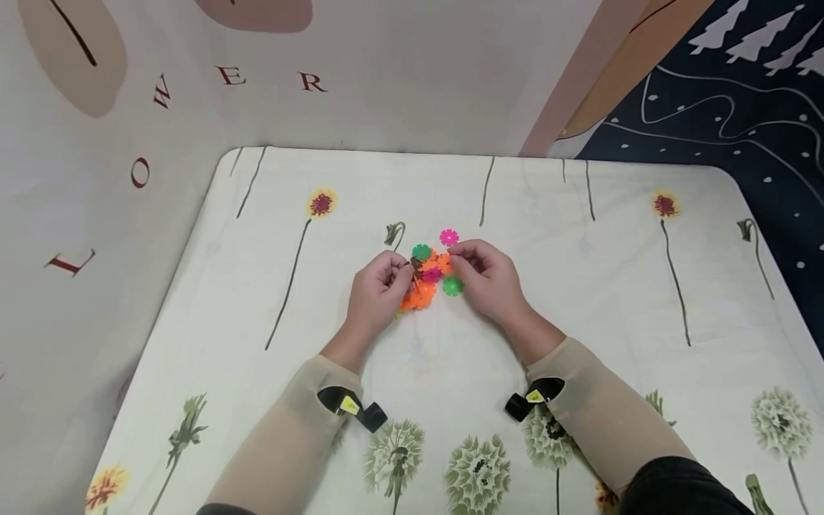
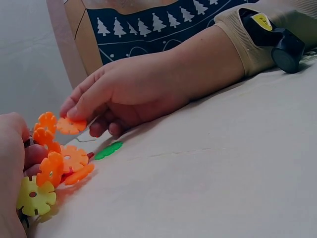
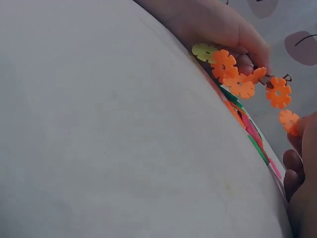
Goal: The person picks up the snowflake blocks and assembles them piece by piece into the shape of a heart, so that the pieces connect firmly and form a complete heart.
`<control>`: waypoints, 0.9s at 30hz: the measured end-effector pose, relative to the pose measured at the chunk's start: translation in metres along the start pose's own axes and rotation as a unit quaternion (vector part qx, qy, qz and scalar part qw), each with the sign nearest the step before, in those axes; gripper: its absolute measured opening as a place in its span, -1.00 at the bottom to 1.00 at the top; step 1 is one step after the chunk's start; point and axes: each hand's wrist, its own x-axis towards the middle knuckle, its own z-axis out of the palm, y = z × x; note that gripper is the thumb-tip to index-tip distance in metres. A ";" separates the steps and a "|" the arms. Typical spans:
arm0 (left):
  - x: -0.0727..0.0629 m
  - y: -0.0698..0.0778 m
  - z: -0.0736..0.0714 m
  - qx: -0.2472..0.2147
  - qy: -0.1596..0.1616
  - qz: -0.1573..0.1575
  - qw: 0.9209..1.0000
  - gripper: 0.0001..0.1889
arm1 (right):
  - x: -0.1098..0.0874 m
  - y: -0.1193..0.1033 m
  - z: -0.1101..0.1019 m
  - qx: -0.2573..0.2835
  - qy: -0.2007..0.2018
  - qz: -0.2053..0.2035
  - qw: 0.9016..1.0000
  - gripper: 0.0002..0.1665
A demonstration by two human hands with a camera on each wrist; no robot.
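Close to the middle of the table, my left hand grips a joined cluster of flower-shaped notched plastic discs, mostly orange, with a yellow disc at one end and a brown piece by the fingertips. Facing it, my right hand pinches a single orange disc between thumb and finger. In the right wrist view, that disc is just apart from the cluster's nearest orange disc. Loose discs lie beneath and around the hands: a pink disc, a green disc and another green disc.
A white cloth printed with flowers and stems covers the table. Its far edge meets a pale wall hanging with printed letters. Dark fabric with white trees hangs at the right.
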 end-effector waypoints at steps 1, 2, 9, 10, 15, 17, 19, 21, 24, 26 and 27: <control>0.000 0.000 0.000 0.000 -0.002 0.001 1.000 -0.88 | 0.000 0.000 0.000 0.008 0.005 -0.005 1.000 -0.86; -0.001 0.000 0.000 0.001 -0.005 0.002 1.000 -0.89 | -0.001 0.000 0.000 0.013 0.008 -0.012 1.000 -0.86; -0.001 0.001 0.000 0.018 -0.019 0.000 1.000 -0.90 | -0.001 0.000 0.000 0.068 -0.015 -0.058 0.996 -0.84; 0.000 0.001 0.000 0.022 -0.019 0.000 1.000 -0.90 | -0.001 0.000 0.001 0.076 -0.019 -0.059 0.995 -0.83; 0.000 0.001 0.000 0.029 -0.021 -0.001 0.999 -0.90 | -0.001 0.000 0.000 0.084 -0.025 -0.056 0.995 -0.80; 0.000 0.001 -0.001 0.029 -0.024 -0.002 0.999 -0.89 | -0.002 0.000 0.000 0.090 -0.025 -0.050 0.994 -0.80; 0.000 0.001 0.000 0.030 -0.026 -0.001 0.999 -0.89 | -0.002 0.000 -0.001 0.096 -0.024 -0.046 0.994 -0.80; 0.000 0.001 0.000 0.030 -0.028 -0.001 0.999 -0.89 | -0.001 0.000 -0.001 0.099 -0.024 -0.043 0.994 -0.80; 0.000 0.001 -0.001 0.031 -0.031 0.000 0.999 -0.88 | -0.001 0.001 -0.001 0.097 -0.024 -0.042 0.994 -0.81; 0.000 0.001 -0.001 0.033 -0.033 0.002 0.999 -0.88 | -0.001 0.001 -0.001 0.095 -0.023 -0.043 0.994 -0.82; 0.000 0.001 -0.001 0.034 -0.035 0.003 0.999 -0.88 | -0.001 0.001 -0.002 0.093 -0.023 -0.043 0.994 -0.82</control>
